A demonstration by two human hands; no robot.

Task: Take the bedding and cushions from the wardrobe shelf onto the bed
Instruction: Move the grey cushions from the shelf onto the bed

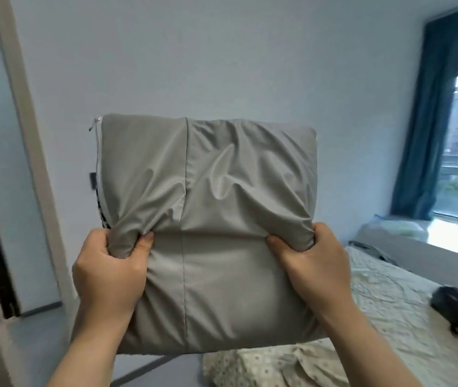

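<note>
Both hands, left (110,270) and right (310,263), clench bunched cloth of the grey cushion (208,219), held upright in the air beside the bed (375,297); the carry looks half done; next, I judge, swing right and drop it onto the sheet.

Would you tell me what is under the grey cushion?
Below the grey cushion, held up by both hands, lie floral bedding and floor. Anything directly behind it is covered.
</note>
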